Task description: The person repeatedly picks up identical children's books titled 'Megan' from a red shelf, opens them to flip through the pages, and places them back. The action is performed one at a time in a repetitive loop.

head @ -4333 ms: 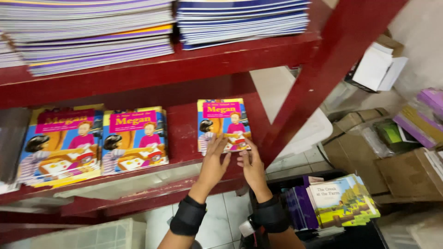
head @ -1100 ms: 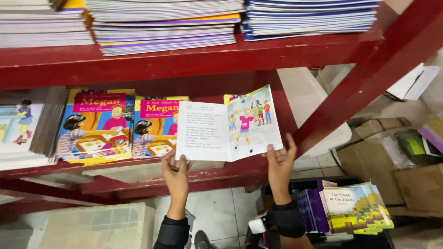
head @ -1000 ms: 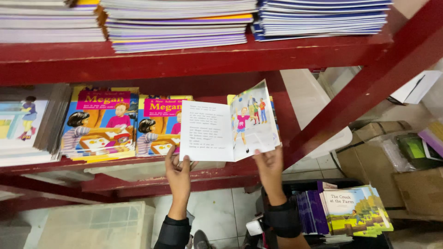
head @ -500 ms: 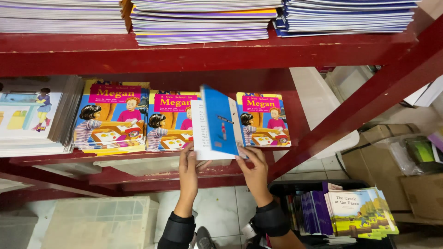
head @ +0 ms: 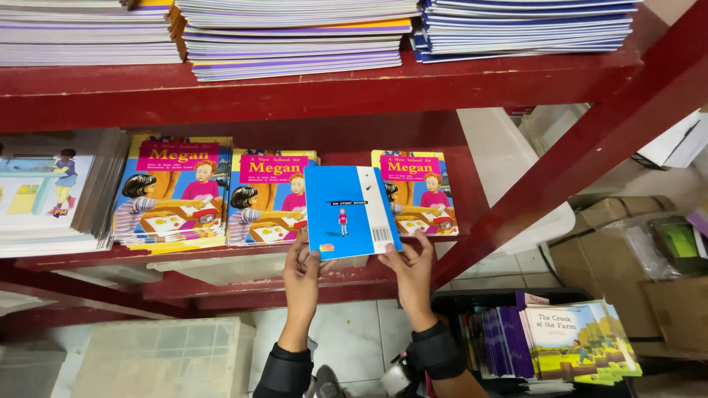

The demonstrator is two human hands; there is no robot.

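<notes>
We see a dark red metal shelf (head: pixel 324 92), stacks of thin purple-edged booklets (head: pixel 295 37) above, picture books with yellow covers (head: pixel 173 195) below, cardboard boxes (head: pixel 627 243) at right, a translucent plastic bin (head: pixel 162 357) on the tiled floor.

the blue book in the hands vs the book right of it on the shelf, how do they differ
The blue book shows a plain blue cover with one tiny figure and a white strip; the yellow book shows a cover with a full drawing of children. The blue book is held by the left hand and right hand; the yellow book lies untouched, partly overlapped. Both look similar in size.
</notes>
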